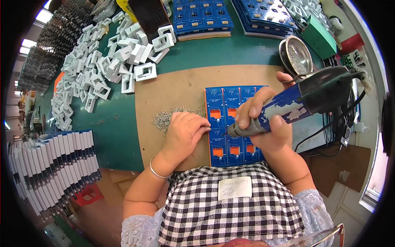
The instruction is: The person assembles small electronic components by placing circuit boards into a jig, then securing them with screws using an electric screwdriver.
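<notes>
A blue circuit-board panel (pixel 218 133) with orange showing through its cut-outs lies flat in front of me. My right hand (pixel 267 123) is wrapped round a worn blue and black electric screwdriver (pixel 288 105), held at a slant. Its tip points down and left, over the middle of the panel; I cannot tell if it touches. At the panel's left edge, my left hand (pixel 185 129) has thumb and forefinger pinched together, and what sits between them is too small to make out. Small silver screws (pixel 162 119) are heaped beside and partly behind that hand.
A brown board (pixel 177 80) covers part of the green table (pixel 115 144). White plastic frames (pixel 94 74) pile up at left, with stacked white pieces (pixel 53 160) nearer. Blue panels (pixel 201 18) stand stacked at the back. A metal bowl (pixel 302 49) of screws and a black cable (pixel 317 133) are at right.
</notes>
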Available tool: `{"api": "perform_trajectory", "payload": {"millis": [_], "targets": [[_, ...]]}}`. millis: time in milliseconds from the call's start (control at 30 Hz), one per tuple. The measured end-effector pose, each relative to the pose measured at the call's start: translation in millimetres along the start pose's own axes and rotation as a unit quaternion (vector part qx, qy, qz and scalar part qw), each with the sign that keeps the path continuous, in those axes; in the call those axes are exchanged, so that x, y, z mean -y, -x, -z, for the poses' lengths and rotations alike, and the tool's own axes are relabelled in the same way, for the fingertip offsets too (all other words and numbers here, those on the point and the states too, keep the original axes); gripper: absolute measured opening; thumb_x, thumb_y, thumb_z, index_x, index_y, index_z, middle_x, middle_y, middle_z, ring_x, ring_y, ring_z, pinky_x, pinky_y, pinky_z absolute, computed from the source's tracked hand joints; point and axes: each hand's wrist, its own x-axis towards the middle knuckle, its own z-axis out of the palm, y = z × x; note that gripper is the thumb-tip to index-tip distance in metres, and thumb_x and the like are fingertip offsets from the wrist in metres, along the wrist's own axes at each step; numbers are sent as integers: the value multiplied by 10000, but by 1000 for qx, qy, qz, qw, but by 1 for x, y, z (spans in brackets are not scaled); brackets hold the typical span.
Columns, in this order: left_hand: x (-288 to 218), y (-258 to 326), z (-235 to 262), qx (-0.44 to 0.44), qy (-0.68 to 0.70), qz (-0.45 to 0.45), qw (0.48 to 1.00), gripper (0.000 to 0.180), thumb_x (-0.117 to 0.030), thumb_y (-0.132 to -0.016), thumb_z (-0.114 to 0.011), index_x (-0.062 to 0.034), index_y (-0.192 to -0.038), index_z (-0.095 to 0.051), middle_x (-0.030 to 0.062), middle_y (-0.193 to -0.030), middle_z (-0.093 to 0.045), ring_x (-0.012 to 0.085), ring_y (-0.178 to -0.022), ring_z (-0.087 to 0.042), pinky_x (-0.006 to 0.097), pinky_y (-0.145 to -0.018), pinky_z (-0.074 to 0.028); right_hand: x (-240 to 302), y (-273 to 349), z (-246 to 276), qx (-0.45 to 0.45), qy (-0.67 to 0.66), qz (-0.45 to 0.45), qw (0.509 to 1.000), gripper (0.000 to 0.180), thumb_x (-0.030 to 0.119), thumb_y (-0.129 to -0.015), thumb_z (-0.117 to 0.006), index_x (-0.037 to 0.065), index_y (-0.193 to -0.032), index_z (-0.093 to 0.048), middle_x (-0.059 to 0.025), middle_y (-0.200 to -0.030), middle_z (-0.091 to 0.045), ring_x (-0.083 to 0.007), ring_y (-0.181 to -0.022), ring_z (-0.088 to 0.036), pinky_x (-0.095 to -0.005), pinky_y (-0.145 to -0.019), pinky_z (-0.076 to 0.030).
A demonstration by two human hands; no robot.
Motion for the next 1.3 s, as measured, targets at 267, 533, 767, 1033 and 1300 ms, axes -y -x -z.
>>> {"api": "perform_trajectory", "payload": {"millis": [267,533,767,1033,1300], "targets": [[0,0,-1,-11,-30,-12,999,145,-110,-748,-750,-134,-846,-645,-7,-832,-651,194,-808,-589,378,-821,-360,-1,-4,-7,-11,-5,-27,1000,836,348,-831,-731,149,-1433,-185,-71,-821,-563,-231,-638,-629,-385,-658,-521],[-11,-13,13,41,-115,-51,991,120,-145,-771,-734,-147,-842,-637,-20,-805,-628,185,-791,-574,392,-832,-349,-4,-6,-6,15,13,-24,1000,834,311,-828,-738,135,-1427,-184,-94,-828,-583,-246,-645,-637,-394,-667,-546],[-2,-12,16,99,-30,15,994,87,-134,-797,-712,-152,-854,-650,-23,-804,-640,178,-791,-584,361,-845,-337,-17,-13,-7,83,55,17,995,830,234,-843,-737,97,-1440,-177,-107,-825,-593,-250,-679,-646,-371,-652,-547],[1,-11,11,86,25,34,995,68,-109,-820,-687,-147,-870,-661,-14,-812,-649,176,-792,-597,356,-842,-323,-19,-11,-3,77,65,11,995,803,225,-853,-718,82,-1425,-173,-109,-832,-592,-244,-668,-640,-372,-658,-553],[-3,-9,15,85,27,46,995,56,-88,-823,-673,-133,-856,-678,3,-778,-652,171,-763,-600,343,-832,-324,-19,-10,3,72,78,3,994,789,220,-851,-715,85,-1412,-178,-111,-832,-589,-232,-665,-638,-376,-653,-557]]}}
